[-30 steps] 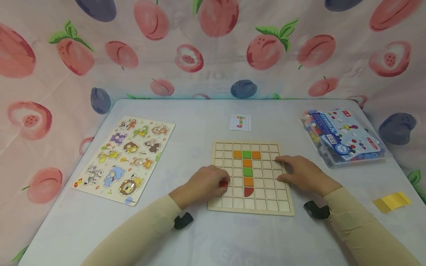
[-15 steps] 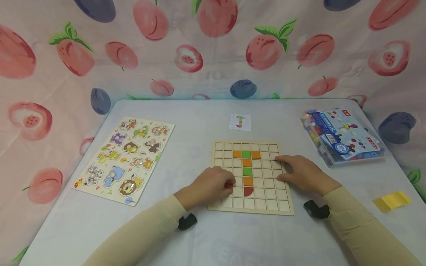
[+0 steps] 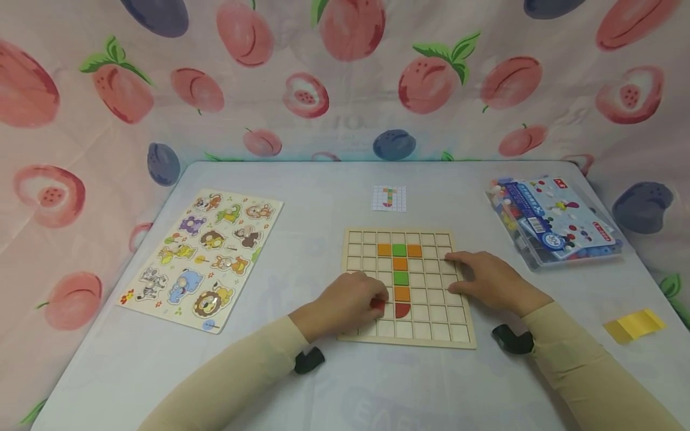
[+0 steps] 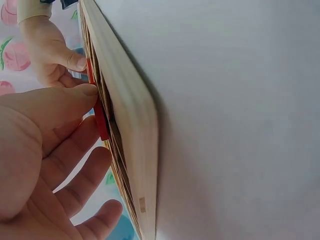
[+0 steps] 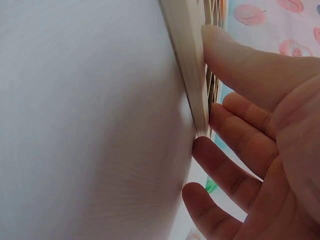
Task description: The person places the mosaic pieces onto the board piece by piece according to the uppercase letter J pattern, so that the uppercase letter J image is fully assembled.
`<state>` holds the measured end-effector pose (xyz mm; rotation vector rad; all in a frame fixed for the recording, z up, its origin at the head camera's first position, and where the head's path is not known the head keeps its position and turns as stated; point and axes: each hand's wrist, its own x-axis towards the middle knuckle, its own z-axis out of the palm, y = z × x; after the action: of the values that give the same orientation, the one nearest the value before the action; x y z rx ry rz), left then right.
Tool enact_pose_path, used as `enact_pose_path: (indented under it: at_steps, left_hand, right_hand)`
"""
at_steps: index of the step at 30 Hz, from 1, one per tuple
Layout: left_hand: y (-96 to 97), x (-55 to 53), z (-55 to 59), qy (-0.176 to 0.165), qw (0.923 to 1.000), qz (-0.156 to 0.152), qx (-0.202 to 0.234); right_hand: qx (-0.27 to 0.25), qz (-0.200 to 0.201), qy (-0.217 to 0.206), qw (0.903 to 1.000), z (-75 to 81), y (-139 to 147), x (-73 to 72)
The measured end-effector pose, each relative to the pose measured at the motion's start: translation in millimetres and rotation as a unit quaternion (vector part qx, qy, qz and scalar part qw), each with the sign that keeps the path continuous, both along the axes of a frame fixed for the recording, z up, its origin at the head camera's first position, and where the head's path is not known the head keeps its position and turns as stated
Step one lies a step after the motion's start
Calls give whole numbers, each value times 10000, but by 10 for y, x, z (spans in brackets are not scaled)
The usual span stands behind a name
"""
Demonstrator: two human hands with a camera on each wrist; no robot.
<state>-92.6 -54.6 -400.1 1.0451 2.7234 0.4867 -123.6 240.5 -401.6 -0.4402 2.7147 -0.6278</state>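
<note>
My left hand (image 3: 350, 302) pinches a red tile (image 3: 378, 307) between thumb and fingers, low over the wooden grid board (image 3: 439, 314). In the left wrist view the red piece (image 4: 101, 122) lies edge-on along the board's top, its far side hidden. Just right of it sits a red quarter-round tile (image 3: 402, 310) in its cell. Orange and green square tiles (image 3: 401, 278) form a column above that, topped by a short row with a green tile (image 3: 399, 250) between two orange ones. My right hand (image 3: 493, 281) touches the board's right edge with thumb and fingertips, fingers loosely extended.
Behind the board lies a small card (image 3: 389, 199) printed with a similar coloured pattern. An animal puzzle board (image 3: 202, 257) is at left. A clear plastic box (image 3: 555, 221) of colourful pieces stands back right, with a folded yellow paper (image 3: 636, 327) near the right edge.
My left hand has moved rightward across the board with the red tile, closer to the placed red piece. The right hand and the board have stayed put.
</note>
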Motion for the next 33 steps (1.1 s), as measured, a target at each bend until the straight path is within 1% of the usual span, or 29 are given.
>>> enact_pose_path:
  at_steps: [8,14,19,26,33]
  left_hand:
    - [49,-3,3,-37,10000,-76,14]
    - [72,11,3,11,9999,-135,81]
    - [74,16,12,12,9998,-149,95]
    - [63,-6,14,58,9997,-229,53]
    - [69,-6,26,-120,9998,-135,3]
  right_hand:
    - [29,-42,-29,10000,13,-5,-2]
    - [46,-32,-12,10000,17,-6,-8]
    - [40,-52,-14,10000,18,-7,-10]
    - [28,-58,3,10000,14,-1,-9]
    - [39,-65,-18,10000,-12,8,-1]
